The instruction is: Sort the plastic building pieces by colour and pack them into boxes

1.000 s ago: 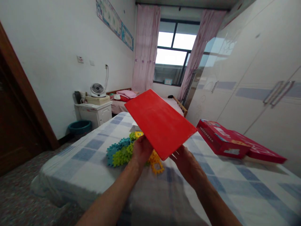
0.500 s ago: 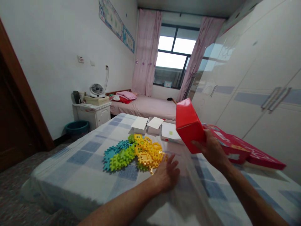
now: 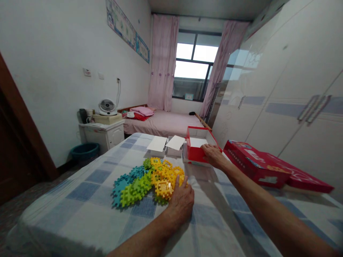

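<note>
My left hand (image 3: 181, 200) lies at the right side of a heap of interlocking plastic pieces, its visible fingers stretched out against the yellow pieces (image 3: 163, 178). Lime green pieces (image 3: 136, 187) and teal pieces (image 3: 122, 185) fan out to the left of the yellow ones. Farther back, my right hand (image 3: 213, 155) grips the near right wall of an open red box (image 3: 193, 152). White shows inside the box, which stands on a shallow white box lid or tray (image 3: 197, 163) lying on the bed. The right fingertips are partly hidden behind the box wall.
Two small white boxes with white cards on top, a left one (image 3: 157, 144) and a right one (image 3: 175, 144), stand behind the pieces. A larger red box (image 3: 254, 164) and a flat red lid (image 3: 297, 173) lie at right on the checkered bedsheet (image 3: 88, 210).
My right hand has brought the red box left and down from the air onto the white lid or tray, opening upward. My left hand has moved slightly left, against the yellow pieces.
</note>
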`<move>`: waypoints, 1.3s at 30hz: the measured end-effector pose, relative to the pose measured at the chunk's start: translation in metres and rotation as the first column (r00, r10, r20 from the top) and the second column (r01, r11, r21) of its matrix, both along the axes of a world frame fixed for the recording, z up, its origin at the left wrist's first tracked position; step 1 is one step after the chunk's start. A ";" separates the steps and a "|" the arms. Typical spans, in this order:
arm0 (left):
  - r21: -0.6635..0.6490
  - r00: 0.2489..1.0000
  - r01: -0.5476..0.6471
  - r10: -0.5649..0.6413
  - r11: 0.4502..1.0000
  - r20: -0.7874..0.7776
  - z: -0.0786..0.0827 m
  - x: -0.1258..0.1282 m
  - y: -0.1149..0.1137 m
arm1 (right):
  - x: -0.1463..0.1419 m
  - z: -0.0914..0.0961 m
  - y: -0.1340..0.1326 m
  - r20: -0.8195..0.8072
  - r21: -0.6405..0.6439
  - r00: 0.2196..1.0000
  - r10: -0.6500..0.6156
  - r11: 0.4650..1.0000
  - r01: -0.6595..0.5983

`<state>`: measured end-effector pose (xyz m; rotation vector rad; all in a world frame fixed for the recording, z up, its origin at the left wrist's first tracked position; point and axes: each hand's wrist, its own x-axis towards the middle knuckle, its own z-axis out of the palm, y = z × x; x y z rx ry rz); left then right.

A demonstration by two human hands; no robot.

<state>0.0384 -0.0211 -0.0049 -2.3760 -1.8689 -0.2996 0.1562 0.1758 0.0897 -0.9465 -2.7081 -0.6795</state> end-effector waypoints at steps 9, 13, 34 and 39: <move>0.084 0.998 -0.049 0.047 0.995 0.032 -0.002 -0.002 -0.004 | 0.002 -0.034 -0.039 -0.482 0.085 0.876 0.025 0.996 0.018; 0.077 0.993 -0.115 0.116 0.990 -0.009 0.002 -0.004 -0.003 | 0.026 -0.065 -0.078 -0.509 -0.041 0.860 0.037 0.997 -0.067; 0.014 0.990 0.001 0.001 1.000 -0.141 0.017 -0.023 -0.031 | 0.051 -0.116 -0.086 -0.461 -0.400 0.848 -0.262 0.914 0.065; 0.057 0.971 -0.059 0.071 0.997 -0.228 0.017 -0.049 -0.033 | 0.050 -0.113 -0.087 -0.465 -0.406 0.847 -0.257 0.912 0.054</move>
